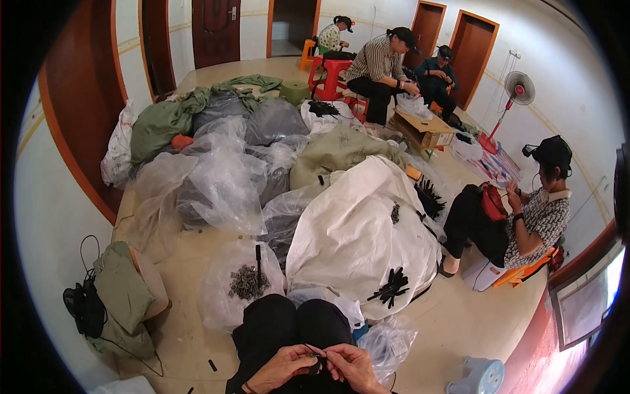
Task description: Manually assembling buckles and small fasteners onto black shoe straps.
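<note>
Above my lap, my left hand (283, 369) pinches a small black piece (315, 365) with a thin dark strip sticking up from it. My right hand (355, 369) meets it from the other side, thumb and fingertips pressed together on the same piece. Its exact kind is too small to make out. In front of my knees lies a clear plastic bag (220, 303) holding a pile of small grey metal parts (247, 282), with a black stick-like piece (258, 262) upright beside them. A bundle of black strips (392, 287) rests on a white sack (354, 230).
Filled clear bags (220, 177) and green sacks (164, 125) cover the middle floor. On the right a seated person (525, 210) works with both hands; several others sit farther back near a cardboard box (423, 128). A blue-white stool (478, 377) stands at lower right, a fan (518, 88) behind.
</note>
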`<state>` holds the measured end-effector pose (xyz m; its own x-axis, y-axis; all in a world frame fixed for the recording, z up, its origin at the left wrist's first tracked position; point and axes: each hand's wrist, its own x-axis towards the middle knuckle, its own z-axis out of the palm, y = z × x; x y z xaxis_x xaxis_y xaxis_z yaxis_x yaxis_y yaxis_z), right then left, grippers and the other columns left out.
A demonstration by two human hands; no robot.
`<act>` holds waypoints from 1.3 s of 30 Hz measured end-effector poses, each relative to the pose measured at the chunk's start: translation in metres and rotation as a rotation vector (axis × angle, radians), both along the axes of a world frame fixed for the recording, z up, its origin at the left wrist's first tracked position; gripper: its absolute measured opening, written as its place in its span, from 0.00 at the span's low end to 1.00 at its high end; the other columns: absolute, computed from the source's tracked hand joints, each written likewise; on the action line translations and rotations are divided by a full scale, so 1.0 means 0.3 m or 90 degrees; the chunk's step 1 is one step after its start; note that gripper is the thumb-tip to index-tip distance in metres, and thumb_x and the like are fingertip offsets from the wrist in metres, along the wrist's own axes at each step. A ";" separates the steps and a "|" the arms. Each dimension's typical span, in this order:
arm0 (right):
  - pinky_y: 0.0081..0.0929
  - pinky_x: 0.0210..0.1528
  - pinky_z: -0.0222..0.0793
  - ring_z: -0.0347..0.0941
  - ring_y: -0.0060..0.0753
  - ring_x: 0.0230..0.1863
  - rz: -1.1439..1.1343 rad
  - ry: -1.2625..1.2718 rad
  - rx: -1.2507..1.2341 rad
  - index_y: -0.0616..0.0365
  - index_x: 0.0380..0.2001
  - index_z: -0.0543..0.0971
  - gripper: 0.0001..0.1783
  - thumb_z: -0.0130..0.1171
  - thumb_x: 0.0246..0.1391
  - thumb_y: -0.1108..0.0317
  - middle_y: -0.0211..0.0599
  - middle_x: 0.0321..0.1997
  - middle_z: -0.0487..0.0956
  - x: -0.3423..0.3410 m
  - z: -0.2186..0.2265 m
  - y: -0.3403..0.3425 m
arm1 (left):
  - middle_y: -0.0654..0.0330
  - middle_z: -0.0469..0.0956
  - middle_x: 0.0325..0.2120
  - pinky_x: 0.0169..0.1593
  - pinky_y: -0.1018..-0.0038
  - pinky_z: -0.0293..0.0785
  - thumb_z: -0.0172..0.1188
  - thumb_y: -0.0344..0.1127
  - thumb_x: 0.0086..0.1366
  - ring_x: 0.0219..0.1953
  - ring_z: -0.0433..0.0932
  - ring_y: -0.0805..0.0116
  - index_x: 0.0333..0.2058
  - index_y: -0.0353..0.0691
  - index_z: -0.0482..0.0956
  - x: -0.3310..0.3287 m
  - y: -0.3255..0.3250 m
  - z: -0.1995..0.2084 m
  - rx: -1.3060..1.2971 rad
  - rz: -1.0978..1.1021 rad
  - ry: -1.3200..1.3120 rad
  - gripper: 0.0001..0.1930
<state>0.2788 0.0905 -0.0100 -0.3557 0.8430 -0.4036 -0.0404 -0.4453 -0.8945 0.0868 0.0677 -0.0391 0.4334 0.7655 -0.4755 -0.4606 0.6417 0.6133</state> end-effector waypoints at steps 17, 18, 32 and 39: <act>0.13 0.16 0.59 0.66 0.15 0.16 -0.023 0.035 0.007 0.63 0.38 0.79 0.10 0.53 0.64 0.68 0.29 0.21 0.76 0.001 -0.006 0.007 | 0.64 0.77 0.29 0.37 0.82 0.71 0.50 0.29 0.69 0.30 0.74 0.77 0.42 0.36 0.77 0.018 0.016 0.072 0.034 0.035 0.025 0.08; 0.13 0.16 0.59 0.66 0.15 0.16 -0.021 0.036 0.007 0.63 0.38 0.79 0.10 0.53 0.64 0.68 0.29 0.21 0.76 0.001 -0.004 0.005 | 0.63 0.77 0.34 0.41 0.82 0.73 0.52 0.30 0.69 0.35 0.75 0.77 0.45 0.35 0.76 0.010 0.024 0.050 0.016 -0.005 0.031 0.10; 0.13 0.17 0.59 0.66 0.15 0.16 -0.017 0.032 0.025 0.62 0.39 0.79 0.10 0.52 0.65 0.67 0.28 0.21 0.76 -0.002 -0.029 -0.006 | 0.63 0.77 0.34 0.40 0.82 0.72 0.51 0.30 0.69 0.33 0.75 0.77 0.44 0.36 0.76 0.008 -0.001 0.110 0.078 0.020 0.003 0.09; 0.12 0.17 0.59 0.66 0.15 0.16 -0.017 0.024 0.051 0.62 0.39 0.79 0.10 0.52 0.65 0.66 0.28 0.21 0.76 -0.009 -0.015 -0.017 | 0.63 0.78 0.36 0.43 0.82 0.73 0.53 0.30 0.68 0.37 0.76 0.77 0.46 0.36 0.76 -0.005 -0.008 -0.025 0.058 -0.004 -0.038 0.10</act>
